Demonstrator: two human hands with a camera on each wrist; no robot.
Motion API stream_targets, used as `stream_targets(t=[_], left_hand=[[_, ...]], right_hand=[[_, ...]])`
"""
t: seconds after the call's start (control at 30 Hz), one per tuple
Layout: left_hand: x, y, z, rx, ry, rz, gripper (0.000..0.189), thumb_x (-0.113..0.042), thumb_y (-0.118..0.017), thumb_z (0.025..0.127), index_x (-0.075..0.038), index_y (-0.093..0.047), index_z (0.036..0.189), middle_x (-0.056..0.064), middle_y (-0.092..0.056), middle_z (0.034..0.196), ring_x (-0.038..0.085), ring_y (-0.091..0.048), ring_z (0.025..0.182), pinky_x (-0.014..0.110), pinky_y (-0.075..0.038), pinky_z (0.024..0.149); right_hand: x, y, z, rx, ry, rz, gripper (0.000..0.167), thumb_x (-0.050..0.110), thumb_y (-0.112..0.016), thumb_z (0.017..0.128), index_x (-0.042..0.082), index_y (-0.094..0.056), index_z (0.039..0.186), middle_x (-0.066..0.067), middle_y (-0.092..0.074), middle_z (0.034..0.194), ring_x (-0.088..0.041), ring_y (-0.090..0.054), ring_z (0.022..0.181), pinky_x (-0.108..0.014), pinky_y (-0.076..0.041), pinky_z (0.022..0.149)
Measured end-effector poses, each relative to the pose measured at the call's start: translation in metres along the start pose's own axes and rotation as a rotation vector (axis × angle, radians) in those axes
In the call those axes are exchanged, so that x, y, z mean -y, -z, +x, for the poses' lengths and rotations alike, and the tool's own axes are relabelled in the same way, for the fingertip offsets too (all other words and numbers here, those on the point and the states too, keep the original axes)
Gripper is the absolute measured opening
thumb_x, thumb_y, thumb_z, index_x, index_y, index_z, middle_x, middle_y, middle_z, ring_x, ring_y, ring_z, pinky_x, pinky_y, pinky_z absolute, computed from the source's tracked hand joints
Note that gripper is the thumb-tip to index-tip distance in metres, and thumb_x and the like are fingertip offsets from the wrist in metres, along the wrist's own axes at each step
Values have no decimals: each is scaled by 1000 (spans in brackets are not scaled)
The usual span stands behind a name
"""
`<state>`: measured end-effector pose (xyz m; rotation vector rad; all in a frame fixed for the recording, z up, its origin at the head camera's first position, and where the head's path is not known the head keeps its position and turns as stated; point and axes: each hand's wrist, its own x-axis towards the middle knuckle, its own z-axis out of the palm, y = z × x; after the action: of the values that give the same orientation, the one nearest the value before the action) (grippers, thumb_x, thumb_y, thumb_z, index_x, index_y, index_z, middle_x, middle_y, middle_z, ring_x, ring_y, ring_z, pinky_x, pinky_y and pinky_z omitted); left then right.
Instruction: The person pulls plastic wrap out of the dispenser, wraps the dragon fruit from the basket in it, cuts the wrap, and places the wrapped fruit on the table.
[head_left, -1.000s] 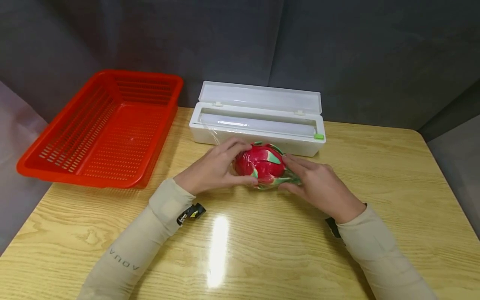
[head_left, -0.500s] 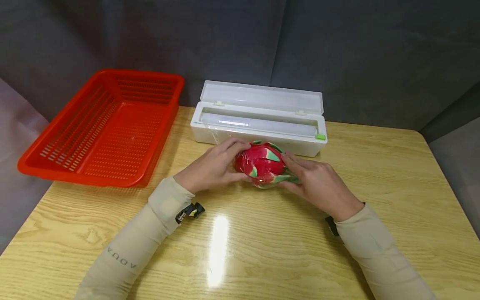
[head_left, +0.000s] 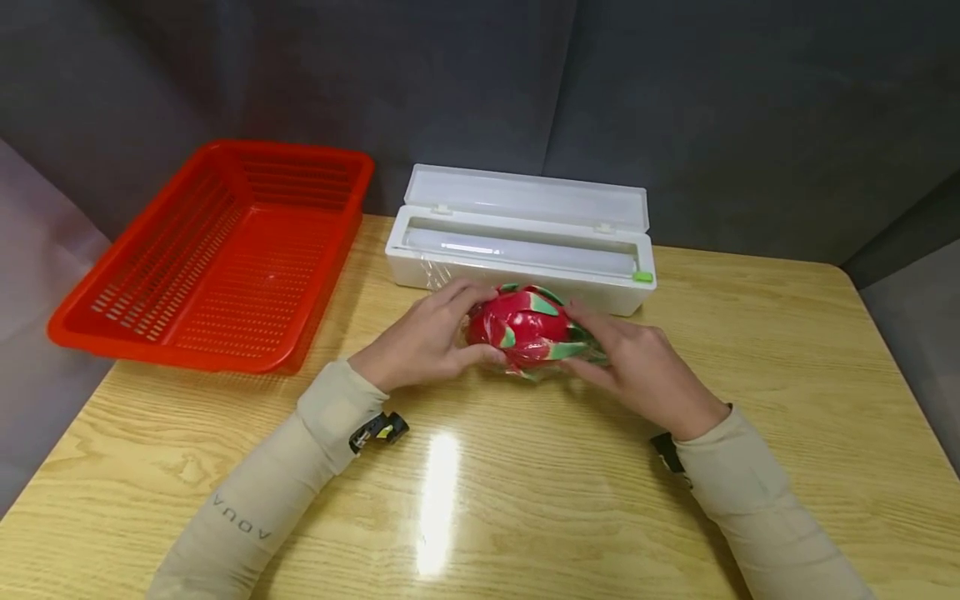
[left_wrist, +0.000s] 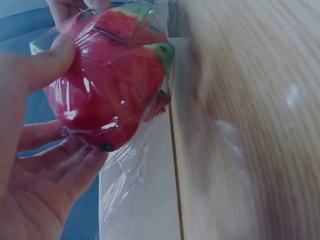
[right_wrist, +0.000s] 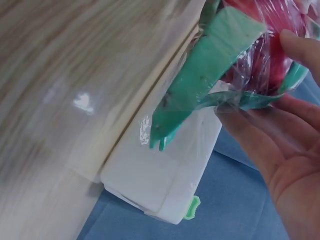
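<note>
The left hand [head_left: 423, 346] and right hand [head_left: 641, 371] are gripping the dragon fruit [head_left: 525, 329] from nine and three o'clock, apparently steadying its clear film [left_wrist: 117, 187]. Just beyond, at twelve, the open box [head_left: 585, 292] is presumably keeping its roll [head_left: 525, 251] reachable.

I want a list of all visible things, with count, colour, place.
Dragon fruit: one, red and green, picture centre
Film: count unclear, transparent, around fruit
Box: one, white, lid open, behind fruit
Roll: one, whitish, inside box
Tab: one, green, box's right end
Table: one, yellowish, underneath
Basket: one, red, table's left side
Cloth: count unclear, grey, behind the table
Sleeves: two, beige, lower picture
Wrist devices: two, black, at sleeve ends
Left hand: one, bare, grip on fruit
Right hand: one, bare, grip on fruit
</note>
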<state>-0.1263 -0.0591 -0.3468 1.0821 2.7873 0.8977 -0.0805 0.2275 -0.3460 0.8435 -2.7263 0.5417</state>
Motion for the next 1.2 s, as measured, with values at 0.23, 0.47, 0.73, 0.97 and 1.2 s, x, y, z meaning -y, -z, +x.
stream_targets(t=[0.23,0.47,0.73,0.97,1.2], left_hand=[[2,0,-4,-8,55,-47,72,-47,-78,89,-11,-51,146,6,-58,139,24,-62,121,45,-55,106],[5,1,-7,-11,75,-89,69,-47,-78,90,-14,-52,144,3,-61,130,21,-64,119,43,-55,105],[6,0,-9,-5,100,-93,66,-46,-74,92,-11,-54,144,4,-62,125,23,-66,118,44,-55,107],[3,2,-10,4,133,-113,64,-48,-73,93,-13,-55,144,3,-62,128,22,-65,121,45,-53,109],[4,1,-11,22,150,-118,65,-49,-71,94,-12,-54,145,4,-62,134,23,-65,124,46,-53,109]], right_hand=[[-1,-3,1,-95,12,18,63,24,-88,83,-1,-63,135,-22,-73,127,-35,-77,100,-51,-64,80],[1,-6,1,-156,53,-4,66,23,-90,78,2,-65,135,-21,-75,123,-36,-78,99,-51,-64,78],[4,-7,0,-163,73,-43,66,25,-87,81,1,-62,138,-22,-77,116,-35,-78,95,-50,-64,76],[5,-6,0,-168,63,-30,63,25,-86,82,2,-63,136,-20,-77,116,-33,-79,89,-49,-64,73],[6,-6,0,-171,74,-34,63,25,-86,82,3,-64,137,-19,-75,123,-34,-79,96,-50,-64,75]])
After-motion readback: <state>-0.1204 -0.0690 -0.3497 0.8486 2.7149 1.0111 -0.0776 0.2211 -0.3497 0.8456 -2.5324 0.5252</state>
